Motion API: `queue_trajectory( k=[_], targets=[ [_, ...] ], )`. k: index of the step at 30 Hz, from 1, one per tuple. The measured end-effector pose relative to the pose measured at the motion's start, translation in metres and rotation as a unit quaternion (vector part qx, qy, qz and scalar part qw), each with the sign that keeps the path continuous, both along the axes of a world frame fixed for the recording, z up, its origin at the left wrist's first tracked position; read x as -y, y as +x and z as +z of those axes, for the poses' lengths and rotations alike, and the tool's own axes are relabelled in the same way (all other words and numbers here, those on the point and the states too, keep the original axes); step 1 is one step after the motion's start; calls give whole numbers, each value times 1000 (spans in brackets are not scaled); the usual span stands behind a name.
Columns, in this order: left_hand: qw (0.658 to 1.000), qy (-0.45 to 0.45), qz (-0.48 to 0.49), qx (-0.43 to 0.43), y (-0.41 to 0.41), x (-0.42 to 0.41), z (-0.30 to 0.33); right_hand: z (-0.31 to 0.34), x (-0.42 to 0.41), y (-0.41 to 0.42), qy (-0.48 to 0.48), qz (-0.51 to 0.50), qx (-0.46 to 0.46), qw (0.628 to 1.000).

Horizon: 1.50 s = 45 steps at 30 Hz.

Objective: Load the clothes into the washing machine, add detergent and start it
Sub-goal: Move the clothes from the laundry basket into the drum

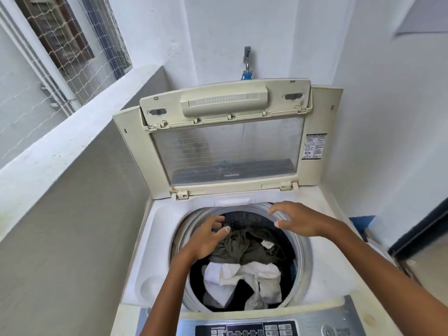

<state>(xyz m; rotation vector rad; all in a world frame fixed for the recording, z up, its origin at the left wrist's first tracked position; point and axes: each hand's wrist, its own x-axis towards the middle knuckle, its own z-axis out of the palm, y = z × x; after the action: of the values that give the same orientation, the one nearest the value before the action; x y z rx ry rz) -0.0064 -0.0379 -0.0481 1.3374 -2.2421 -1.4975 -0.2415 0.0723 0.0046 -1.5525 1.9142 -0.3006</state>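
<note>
Clothes: an olive-green crumpled garment (244, 246) with a small white tag lies on top of a white bunched cloth (244, 275) and darker pieces, all inside the drum at lower centre of the frame.
Machine: the cream top-loading washing machine (155, 241) fills the middle of the frame, its round steel drum rim (299, 253) open to view.
Lid: the folding cream lid with a clear window panel (225, 151) stands upright at the back, in the upper centre.
Left hand: the left hand (206, 238) hovers over the left side of the drum, fingers spread and loosely bent, holding nothing; whether its thumb touches the olive garment cannot be told.
Right hand: the right hand (300, 220) reaches over the far right rim, fingers spread wide, gripping nothing.
Controls: a silver control panel with a dark button strip (247, 329) runs along the bottom edge.
Surroundings: a blue-handled wall tap (247, 66) sits above the lid; a netted window (72, 42) occupies the upper left; white plastered walls (378, 105) enclose the corner.
</note>
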Motion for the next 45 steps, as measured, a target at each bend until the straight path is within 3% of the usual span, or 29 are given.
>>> queue_trajectory(
  k=[10,19,23,27,32,37,45],
  targets=[
    [992,11,-69,-104,-81,-69,1,-41,-90,-27,-172,-202,137,954],
    [967,58,-212,-128,-232,-161,-5,-86,-185,-123,-162,-384,182,891],
    [952,82,-282,-90,-316,-202,-18,-122,-213,-186,-135,-441,217,860],
    [927,86,-360,51,-392,-214,-61,-168,-228,-243,-81,-490,237,835],
    [948,115,-247,163,-486,-202,-144,-253,-226,-323,8,-515,241,823],
    [965,127,-107,204,-530,-184,-251,-349,-190,-386,93,-478,226,844],
    [947,13,77,311,-542,-144,-419,-560,-113,-444,192,-352,184,897]
  ],
)
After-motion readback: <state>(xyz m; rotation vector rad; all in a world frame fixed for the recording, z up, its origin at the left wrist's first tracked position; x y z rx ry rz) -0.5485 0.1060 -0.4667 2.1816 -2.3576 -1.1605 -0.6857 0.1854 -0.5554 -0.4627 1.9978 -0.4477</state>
